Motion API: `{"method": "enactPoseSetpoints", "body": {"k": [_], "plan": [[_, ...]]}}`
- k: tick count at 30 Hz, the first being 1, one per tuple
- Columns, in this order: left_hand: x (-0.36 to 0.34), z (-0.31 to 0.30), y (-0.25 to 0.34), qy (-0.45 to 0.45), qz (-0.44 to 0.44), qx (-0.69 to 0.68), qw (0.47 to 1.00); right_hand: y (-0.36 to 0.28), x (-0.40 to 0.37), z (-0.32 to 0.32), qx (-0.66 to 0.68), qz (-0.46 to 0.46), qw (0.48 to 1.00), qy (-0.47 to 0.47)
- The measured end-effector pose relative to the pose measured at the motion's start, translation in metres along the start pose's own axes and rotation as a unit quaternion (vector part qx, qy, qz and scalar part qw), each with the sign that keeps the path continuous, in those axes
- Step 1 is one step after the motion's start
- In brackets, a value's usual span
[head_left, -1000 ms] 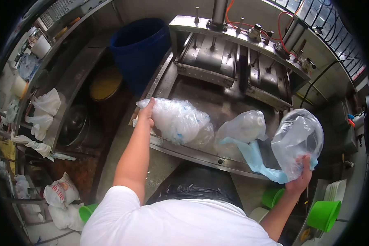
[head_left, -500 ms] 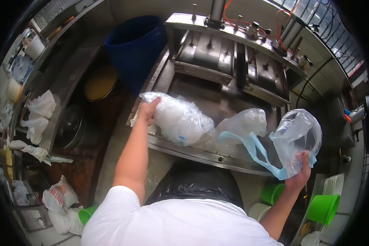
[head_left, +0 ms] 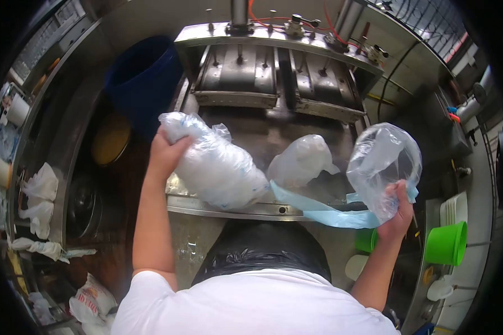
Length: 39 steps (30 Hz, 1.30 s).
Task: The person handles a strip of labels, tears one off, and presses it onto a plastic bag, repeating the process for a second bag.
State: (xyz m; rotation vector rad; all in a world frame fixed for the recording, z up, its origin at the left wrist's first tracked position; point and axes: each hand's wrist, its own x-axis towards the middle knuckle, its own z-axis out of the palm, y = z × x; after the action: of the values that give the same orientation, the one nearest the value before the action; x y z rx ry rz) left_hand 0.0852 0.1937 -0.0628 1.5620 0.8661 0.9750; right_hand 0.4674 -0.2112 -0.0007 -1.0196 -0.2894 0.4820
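Head view: your left hand [head_left: 172,153] is closed around the narrow upper end of a bulging plastic bag [head_left: 221,176] at the near left of the steel press table [head_left: 257,134]; that end presumably offers the surest hold on a bulky load. Your right hand [head_left: 398,215] grips a thin clear bag [head_left: 381,159] low down, probably so its film stands upward, spread. A light-blue plastic strip [head_left: 330,215] reaches that hand from near the translucent bag [head_left: 304,158] resting between your hands; whether they join cannot be told. Two press plates [head_left: 236,99] sit behind, apart from all three bags.
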Motion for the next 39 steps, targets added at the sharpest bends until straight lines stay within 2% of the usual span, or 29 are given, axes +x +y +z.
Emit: {"method": "enactPoseSetpoints", "body": {"k": [1, 2, 3, 4, 6, 7, 9, 10, 12, 13, 16, 17, 18, 20, 22, 24, 25, 26, 28, 29, 30, 32, 33, 34, 36, 37, 38, 39], "plan": [[-0.005, 0.006, 0.022, -0.01, 0.001, -0.002, 1.0, -0.001, -0.001, 0.002, 0.015, 0.02, 0.999, -0.021], [-0.014, 0.014, 0.044, -0.002, 0.038, 0.082, 0.996, -0.001, -0.002, 0.005, 0.031, 0.039, 0.998, -0.042], [-0.022, 0.023, 0.055, 0.005, 0.076, 0.164, 0.984, 0.0, -0.003, 0.013, 0.038, 0.047, 0.998, -0.03], [-0.033, 0.035, 0.053, -0.004, 0.078, 0.162, 0.984, 0.002, -0.005, 0.018, 0.039, 0.042, 0.998, -0.021], [-0.057, 0.06, 0.044, -0.002, 0.211, 0.346, 0.914, 0.01, -0.001, 0.024, 0.086, 0.081, 0.991, -0.066], [-0.069, 0.073, 0.045, -0.013, 0.259, 0.363, 0.895, 0.013, 0.0, 0.029, 0.086, 0.076, 0.992, -0.062], [-0.086, 0.092, 0.042, -0.004, 0.326, 0.373, 0.868, 0.018, 0.004, 0.038, 0.155, 0.131, 0.976, -0.08], [-0.086, 0.094, 0.037, -0.008, 0.33, 0.372, 0.868, 0.02, 0.008, 0.04, 0.157, 0.127, 0.976, -0.077], [-0.082, 0.088, 0.026, 0.046, 0.316, 0.384, 0.867, 0.024, 0.016, 0.046, 0.213, 0.17, 0.944, -0.189], [-0.078, 0.082, 0.023, 0.066, 0.311, 0.39, 0.864, 0.025, 0.013, 0.061, 0.203, 0.163, 0.954, -0.148], [-0.061, 0.05, 0.014, 0.097, 0.289, 0.425, 0.852, 0.043, 0.021, 0.083, 0.173, 0.194, 0.955, -0.144], [-0.057, 0.041, 0.011, 0.117, 0.263, 0.403, 0.869, 0.064, 0.027, 0.076, 0.09, 0.18, 0.975, -0.096], [-0.056, 0.036, 0.014, 0.117, 0.264, 0.403, 0.869, 0.086, 0.032, 0.073, 0.092, 0.179, 0.975, -0.096], [-0.055, 0.028, 0.02, 0.086, 0.309, 0.423, 0.848, 0.121, 0.037, 0.071, -0.087, 0.201, 0.973, -0.071], [-0.052, 0.022, 0.019, 0.081, 0.326, 0.444, 0.831, 0.135, 0.034, 0.065, -0.112, 0.224, 0.967, -0.043], [-0.046, 0.018, 0.017, 0.133, 0.323, 0.466, 0.813, 0.138, 0.03, 0.059, -0.141, 0.25, 0.958, -0.021], [-0.043, 0.013, 0.013, 0.157, 0.269, 0.473, 0.824, 0.137, 0.027, 0.057, -0.11, 0.271, 0.956, -0.022], [-0.044, 0.01, 0.01, 0.159, 0.266, 0.474, 0.824, 0.136, 0.025, 0.055, -0.077, 0.29, 0.954, -0.023], [-0.046, 0.004, 0.011, 0.184, 0.192, 0.388, 0.882, 0.141, 0.028, 0.043, -0.069, 0.293, 0.953, -0.03], [-0.052, 0.009, 0.018, 0.182, 0.176, 0.273, 0.928, 0.142, 0.029, 0.038, -0.047, 0.297, 0.953, -0.042], [-0.06, 0.013, 0.022, 0.179, 0.176, 0.274, 0.929, 0.142, 0.029, 0.034, -0.026, 0.301, 0.952, -0.053], [-0.077, 0.025, 0.036, 0.316, 0.225, 0.408, 0.826, 0.133, 0.026, 0.034, -0.011, 0.291, 0.955, -0.053], [-0.085, 0.035, 0.048, 0.341, 0.303, 0.425, 0.782, 0.129, 0.026, 0.034, 0.002, 0.28, 0.958, -0.056], [-0.09, 0.047, 0.054, 0.341, 0.304, 0.423, 0.782, 0.129, 0.027, 0.03, 0.002, 0.279, 0.959, -0.056], [-0.101, 0.072, 0.064, 0.232, 0.388, 0.407, 0.794, 0.132, 0.033, 0.025, 0.024, 0.267, 0.961, -0.069], [-0.098, 0.093, 0.058, 0.139, 0.336, 0.317, 0.876, 0.135, 0.036, 0.024, 0.021, 0.265, 0.961, -0.073], [-0.089, 0.121, 0.048, 0.042, 0.277, 0.22, 0.934, 0.139, 0.04, 0.024, 0.0, 0.255, 0.965, -0.064], [-0.077, 0.15, 0.044, -0.011, 0.165, 0.153, 0.974, 0.143, 0.044, 0.025, -0.019, 0.245, 0.968, -0.054]]}}
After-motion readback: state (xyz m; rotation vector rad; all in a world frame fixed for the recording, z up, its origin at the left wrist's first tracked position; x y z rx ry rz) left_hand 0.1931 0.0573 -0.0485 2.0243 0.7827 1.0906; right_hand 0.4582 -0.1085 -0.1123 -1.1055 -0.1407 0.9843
